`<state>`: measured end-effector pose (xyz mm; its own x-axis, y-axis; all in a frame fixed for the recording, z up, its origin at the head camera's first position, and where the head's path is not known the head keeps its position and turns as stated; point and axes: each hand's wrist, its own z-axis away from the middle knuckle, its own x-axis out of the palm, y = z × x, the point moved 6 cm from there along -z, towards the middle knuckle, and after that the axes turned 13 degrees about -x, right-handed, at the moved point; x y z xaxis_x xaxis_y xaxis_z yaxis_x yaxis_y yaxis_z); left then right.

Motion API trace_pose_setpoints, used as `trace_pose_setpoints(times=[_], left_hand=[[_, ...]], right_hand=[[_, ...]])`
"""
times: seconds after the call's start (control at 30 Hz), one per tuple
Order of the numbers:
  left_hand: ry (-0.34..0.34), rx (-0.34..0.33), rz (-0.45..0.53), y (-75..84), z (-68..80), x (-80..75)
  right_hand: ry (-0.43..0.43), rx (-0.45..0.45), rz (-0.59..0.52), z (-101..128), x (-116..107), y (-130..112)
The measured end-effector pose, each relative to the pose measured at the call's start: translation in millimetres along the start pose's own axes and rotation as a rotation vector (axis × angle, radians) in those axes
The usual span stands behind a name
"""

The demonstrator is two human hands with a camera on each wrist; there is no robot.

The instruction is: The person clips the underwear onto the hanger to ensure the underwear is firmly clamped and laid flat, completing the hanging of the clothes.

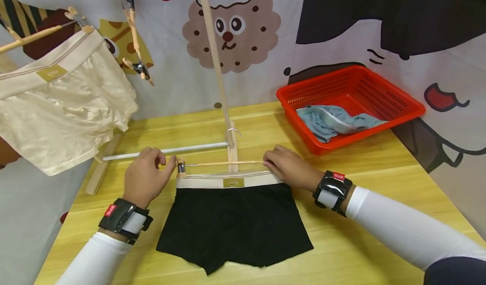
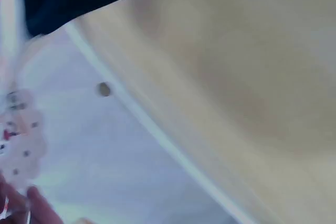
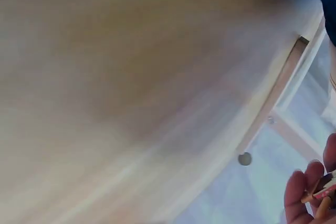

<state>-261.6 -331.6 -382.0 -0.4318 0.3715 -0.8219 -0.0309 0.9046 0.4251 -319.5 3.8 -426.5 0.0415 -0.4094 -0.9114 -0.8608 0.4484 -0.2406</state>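
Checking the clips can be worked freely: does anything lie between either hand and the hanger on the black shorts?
Nothing visible does. The left hand is at the hanger's left clip and the right hand covers its right end, both along the black shorts' waistband.

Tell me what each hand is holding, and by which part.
Both hold the wooden clip hanger lying along the black boxer shorts' waistband: left hand pinches its left clip end, right hand grips its right end.

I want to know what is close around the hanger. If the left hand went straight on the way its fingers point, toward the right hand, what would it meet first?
Probably the clip at the near end of the hanger, right at the left hand fingertips; past it the bar runs to the right hand. Depth is hard to judge.
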Motion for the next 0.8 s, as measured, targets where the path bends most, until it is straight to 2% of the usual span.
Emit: trace_pose_setpoints(times=[0.03, 0.1, 0.23, 0.33, 0.43, 0.57, 0.67, 0.8], left_hand=[[0.032, 0.038, 0.003, 6.2, -1.2, -6.4], [0.028, 0.124, -0.004, 18.7, -2.9, -13.6], [-0.161, 0.299, -0.105, 40.4, -0.6, -10.0], [-0.32, 0.383, -0.15, 46.4, 4.7, -2.9], [-0.459, 0.378, -0.107, 42.4, 8.7, -0.9], [-0.565, 0.304, -0.021, 30.7, 11.5, -11.0], [-0.559, 0.296, 0.017, 25.3, 10.6, -26.3], [-0.495, 0.292, 0.001, 17.1, 8.0, -49.2]], right_hand=[[0.006, -0.01, 0.011, -1.6, -2.5, -3.3], [0.022, -0.04, 0.028, -5.2, -6.3, -9.7], [0.04, -0.091, 0.047, -14.5, -11.4, -21.7], [0.043, -0.125, 0.046, -23.6, -14.3, -30.6], [0.015, -0.154, 0.026, -33.2, -14.3, -37.8], [-0.032, -0.18, -0.032, -46.7, -14.8, -42.6], [-0.011, -0.132, -0.094, -62.9, -27.7, -39.5], [0.07, 0.059, -0.237, -96.2, -61.1, -21.4]])
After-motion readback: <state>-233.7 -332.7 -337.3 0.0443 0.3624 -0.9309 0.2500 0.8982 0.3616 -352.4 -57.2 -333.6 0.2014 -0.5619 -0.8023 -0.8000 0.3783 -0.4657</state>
